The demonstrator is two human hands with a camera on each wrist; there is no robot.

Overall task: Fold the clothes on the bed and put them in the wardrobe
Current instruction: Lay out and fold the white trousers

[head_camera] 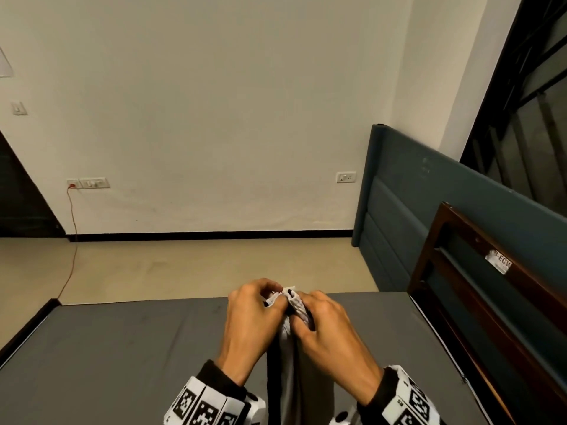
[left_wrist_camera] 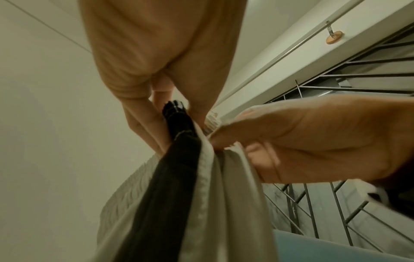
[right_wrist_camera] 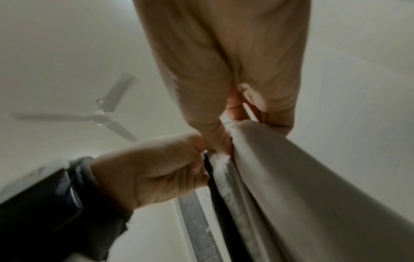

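Note:
A light grey garment point(head_camera: 290, 357) with a black strip along it hangs straight down over the grey bed point(head_camera: 122, 357). My left hand point(head_camera: 250, 314) and right hand point(head_camera: 319, 323) are held together above the bed and both pinch the garment's top edge. In the left wrist view my left hand point(left_wrist_camera: 156, 74) grips the black strip of the garment point(left_wrist_camera: 179, 177), and my right hand point(left_wrist_camera: 302, 141) pinches the grey cloth beside it. In the right wrist view my right hand point(right_wrist_camera: 226, 74) holds the grey garment point(right_wrist_camera: 291, 186) and my left hand point(right_wrist_camera: 152, 170) grips its black edge.
A dark wooden bed frame point(head_camera: 478, 289) and a teal padded panel point(head_camera: 399, 204) stand at the right. Beige floor point(head_camera: 184, 265) lies beyond the bed, with a red cable point(head_camera: 72, 234) running to a wall socket. A barred window point(head_camera: 527, 96) is at the upper right.

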